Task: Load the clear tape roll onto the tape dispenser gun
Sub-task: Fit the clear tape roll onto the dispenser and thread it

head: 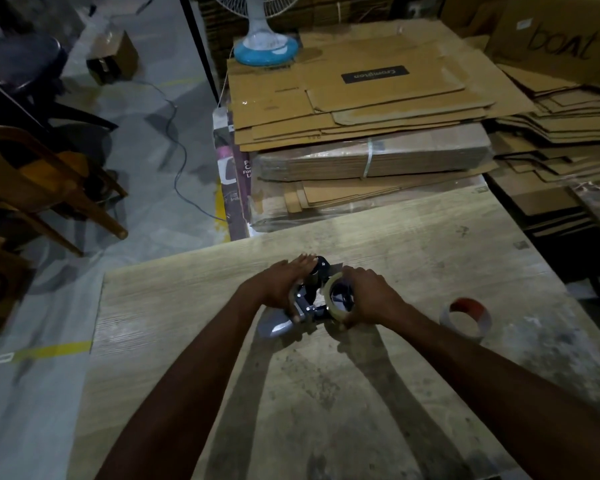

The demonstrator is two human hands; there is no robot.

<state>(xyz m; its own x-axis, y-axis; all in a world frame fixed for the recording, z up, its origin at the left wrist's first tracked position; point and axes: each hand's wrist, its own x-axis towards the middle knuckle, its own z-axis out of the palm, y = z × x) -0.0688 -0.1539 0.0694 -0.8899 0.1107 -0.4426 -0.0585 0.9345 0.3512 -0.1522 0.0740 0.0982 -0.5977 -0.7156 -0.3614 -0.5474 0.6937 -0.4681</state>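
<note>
A black and metal tape dispenser gun (pixel 309 299) lies on the wooden table (pixel 413 237) in the middle of the view. My left hand (pixel 281 285) grips it from the left, fingers over its front end and thumb by the handle. My right hand (pixel 368 296) holds the clear tape roll (pixel 336 299) against the gun's right side; the roll stands on edge with its hole facing me. Whether the roll sits on the gun's spindle is hidden.
A second tape roll (pixel 466 318) with a red and white core lies on the table to the right. Stacks of flattened cardboard (pixel 361 98) rise behind the table, with a blue fan base (pixel 265 50) on top. A wooden chair (pixel 42 181) stands on the floor at left.
</note>
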